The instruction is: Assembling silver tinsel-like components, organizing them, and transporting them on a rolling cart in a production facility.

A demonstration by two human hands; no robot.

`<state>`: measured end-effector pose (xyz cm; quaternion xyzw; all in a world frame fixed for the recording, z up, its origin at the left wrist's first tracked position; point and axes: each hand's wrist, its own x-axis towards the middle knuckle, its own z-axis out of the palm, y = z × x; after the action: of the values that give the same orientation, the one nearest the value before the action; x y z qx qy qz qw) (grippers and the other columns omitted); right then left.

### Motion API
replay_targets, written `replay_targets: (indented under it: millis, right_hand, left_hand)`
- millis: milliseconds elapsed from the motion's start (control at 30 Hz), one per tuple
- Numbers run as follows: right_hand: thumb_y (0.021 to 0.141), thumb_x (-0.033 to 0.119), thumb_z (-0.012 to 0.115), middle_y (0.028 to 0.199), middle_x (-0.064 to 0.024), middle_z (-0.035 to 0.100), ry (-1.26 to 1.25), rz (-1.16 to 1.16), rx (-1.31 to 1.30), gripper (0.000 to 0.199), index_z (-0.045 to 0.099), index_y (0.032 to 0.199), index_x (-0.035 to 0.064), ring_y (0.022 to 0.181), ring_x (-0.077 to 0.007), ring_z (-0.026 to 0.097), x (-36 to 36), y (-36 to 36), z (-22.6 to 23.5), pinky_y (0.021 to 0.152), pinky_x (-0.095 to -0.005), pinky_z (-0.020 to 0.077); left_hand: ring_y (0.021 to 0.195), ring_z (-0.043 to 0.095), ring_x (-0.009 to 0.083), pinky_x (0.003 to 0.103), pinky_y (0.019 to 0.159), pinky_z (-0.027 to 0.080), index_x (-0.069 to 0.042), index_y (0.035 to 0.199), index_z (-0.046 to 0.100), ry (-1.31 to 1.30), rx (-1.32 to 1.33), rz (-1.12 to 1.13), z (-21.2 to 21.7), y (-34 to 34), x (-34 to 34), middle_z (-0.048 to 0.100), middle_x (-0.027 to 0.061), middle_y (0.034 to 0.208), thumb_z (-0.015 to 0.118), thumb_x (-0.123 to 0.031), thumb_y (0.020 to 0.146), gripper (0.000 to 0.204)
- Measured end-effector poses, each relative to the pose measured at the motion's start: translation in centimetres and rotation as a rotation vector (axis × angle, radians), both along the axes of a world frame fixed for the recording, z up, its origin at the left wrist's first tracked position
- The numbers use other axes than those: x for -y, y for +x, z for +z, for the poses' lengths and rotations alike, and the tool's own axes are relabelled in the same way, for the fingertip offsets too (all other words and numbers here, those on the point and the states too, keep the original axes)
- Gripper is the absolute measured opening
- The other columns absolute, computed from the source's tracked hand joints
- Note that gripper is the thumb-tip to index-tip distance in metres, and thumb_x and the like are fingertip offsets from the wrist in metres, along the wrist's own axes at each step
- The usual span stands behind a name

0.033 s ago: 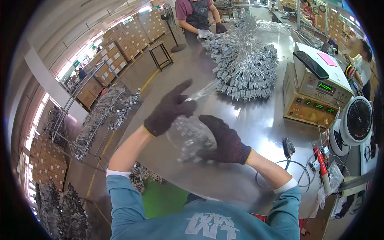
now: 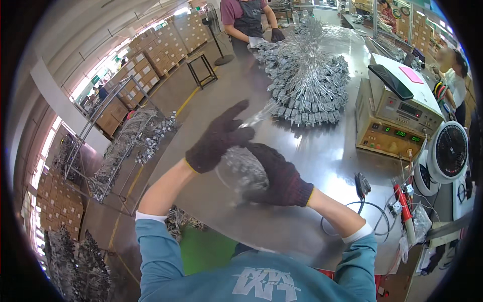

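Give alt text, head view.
Left hand and right hand, in dark knitted gloves, handle a blurred bundle of small grey parts at a shiny metal table. Beyond: fanned heap of grey-ended silvery cables; right: stacked beige instruments.

White light from the blown-out strip windows at left keeps the hall bright, while the smooth grey metal tabletop returns hard glare right of centre — darkening just under the large silvery-grey heap of wired parts. Motion blur smears the clear-and-grey bundle; fisheye distortion tilts the square white pillar toward black corners.
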<state>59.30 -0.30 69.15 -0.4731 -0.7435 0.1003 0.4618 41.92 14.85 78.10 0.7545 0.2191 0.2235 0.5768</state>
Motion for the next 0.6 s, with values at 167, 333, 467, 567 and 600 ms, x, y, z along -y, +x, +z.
replay_targets:
  millis: [167,333,467,567,600]
  right_hand:
    - [0.073,0.049,0.095,0.153,-0.0235,0.056,0.099,-0.112,0.002,0.110,0.043,0.160,0.0053,0.137,-0.0432,0.056,1.8,0.9,-1.9,0.113,-0.0539,0.0470]
    - [0.071,0.043,0.097,0.134,-0.0204,0.066,-0.157,-0.205,-0.024,0.091,0.058,0.145,0.0063,0.121,-0.0397,0.065,1.1,3.4,0.0,0.101,-0.0501,0.0533]
    - [0.071,0.032,0.095,0.116,-0.0147,0.072,0.190,-0.174,0.006,0.062,0.071,0.125,0.0122,0.105,-0.0385,0.070,-1.1,5.7,-3.6,0.092,-0.0479,0.0569]
    - [0.074,0.026,0.090,0.111,-0.0143,0.074,0.226,-0.158,0.125,0.046,0.076,0.117,0.0147,0.099,-0.0375,0.071,-1.3,5.5,-2.8,0.088,-0.0479,0.0577]
    - [0.076,0.024,0.088,0.109,-0.0148,0.075,0.185,-0.193,0.201,0.038,0.077,0.112,0.0146,0.098,-0.0364,0.072,-1.5,5.2,-1.9,0.087,-0.0482,0.0573]
  left_hand:
    - [0.098,0.067,0.0164,0.034,0.096,0.056,-0.004,0.166,0.037,0.837,-0.007,-0.080,-6.6,2.2,-0.7,0.068,0.0107,0.113,0.071,-0.019,0.103,0.074]
    - [0.103,0.066,0.0139,0.034,0.098,0.055,-0.005,0.165,0.041,-0.096,0.106,0.163,-1.9,7.2,6.9,0.068,0.0090,0.123,0.069,-0.023,0.105,0.068]
    - [0.107,0.063,0.0114,0.034,0.100,0.053,-0.007,0.164,0.044,-0.072,0.155,-0.049,-2.3,7.3,8.7,0.066,0.0064,0.132,0.073,-0.029,0.103,0.071]
    - [0.113,0.062,0.0121,0.033,0.101,0.053,-0.007,0.163,0.045,0.009,0.107,-0.022,-2.7,7.3,8.1,0.065,0.0067,0.136,0.078,-0.033,0.100,0.076]
    - [0.114,0.062,0.0129,0.034,0.100,0.053,-0.006,0.164,0.044,0.045,0.094,-0.023,-2.7,6.9,7.8,0.064,0.0084,0.138,0.079,-0.033,0.100,0.078]
